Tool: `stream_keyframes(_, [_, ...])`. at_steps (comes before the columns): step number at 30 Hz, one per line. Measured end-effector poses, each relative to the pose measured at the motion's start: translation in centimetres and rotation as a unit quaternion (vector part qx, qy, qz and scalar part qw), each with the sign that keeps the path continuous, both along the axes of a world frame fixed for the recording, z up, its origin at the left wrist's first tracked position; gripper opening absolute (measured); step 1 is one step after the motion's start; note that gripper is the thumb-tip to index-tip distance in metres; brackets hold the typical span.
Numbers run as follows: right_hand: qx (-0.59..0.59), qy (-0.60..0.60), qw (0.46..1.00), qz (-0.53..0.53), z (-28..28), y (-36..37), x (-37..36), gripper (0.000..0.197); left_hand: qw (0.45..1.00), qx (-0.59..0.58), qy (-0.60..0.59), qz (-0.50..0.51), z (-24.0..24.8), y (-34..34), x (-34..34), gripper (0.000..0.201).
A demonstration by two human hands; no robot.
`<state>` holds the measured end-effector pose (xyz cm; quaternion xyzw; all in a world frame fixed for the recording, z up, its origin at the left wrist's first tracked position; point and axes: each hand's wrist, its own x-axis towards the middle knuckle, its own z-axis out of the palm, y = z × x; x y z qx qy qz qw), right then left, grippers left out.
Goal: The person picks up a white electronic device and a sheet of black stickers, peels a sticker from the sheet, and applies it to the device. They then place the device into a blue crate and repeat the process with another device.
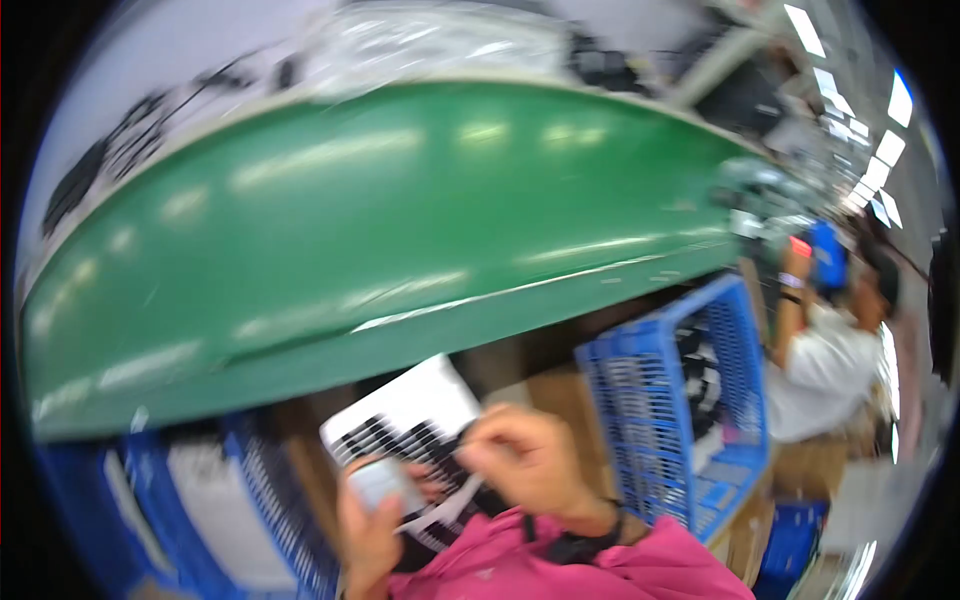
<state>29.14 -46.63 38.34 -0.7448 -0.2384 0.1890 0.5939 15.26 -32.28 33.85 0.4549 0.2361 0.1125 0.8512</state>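
A white sheet (437,388) with rows of small black squares lies tilted below the green table's near edge, in front of my body. My left hand (368,535), at its lower left, is closed around a small pale grey object with rounded corners (385,487); blur hides its kind. Over the sheet's right side, my right hand (535,462) has its fingers curled and pinched together. Something dark shows by those fingertips, too smeared to name. A dark band circles my right wrist.
The green tabletop (400,220) stretches across the view, with clear plastic wrap (430,45) behind it. A blue crate (635,420) with black parts stands at right; blue crates (250,470) stand at lower left. A co-worker in white (825,370) sits at far right.
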Motion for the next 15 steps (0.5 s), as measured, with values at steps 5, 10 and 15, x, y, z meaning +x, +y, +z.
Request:
stream_keyframes(5, [0.119, 0.207, 0.971, 0.01, 1.8, 0.6, -1.4, 0.006, 0.992, 0.08, 0.009, -0.101, 1.9, 0.1, 1.4, 0.041])
stream_keyframes(10, [0.09, 0.194, 0.973, 0.084, 1.3, 1.6, -1.8, 0.006, 0.981, 0.146, 0.002, -0.126, 2.7, 0.5, 1.0, 0.042])
stream_keyframes(15, [0.065, 0.172, 0.979, 0.089, 1.6, 1.9, -1.9, 0.005, 0.975, 0.165, 0.003, -0.147, 3.2, 0.9, 1.1, 0.042])
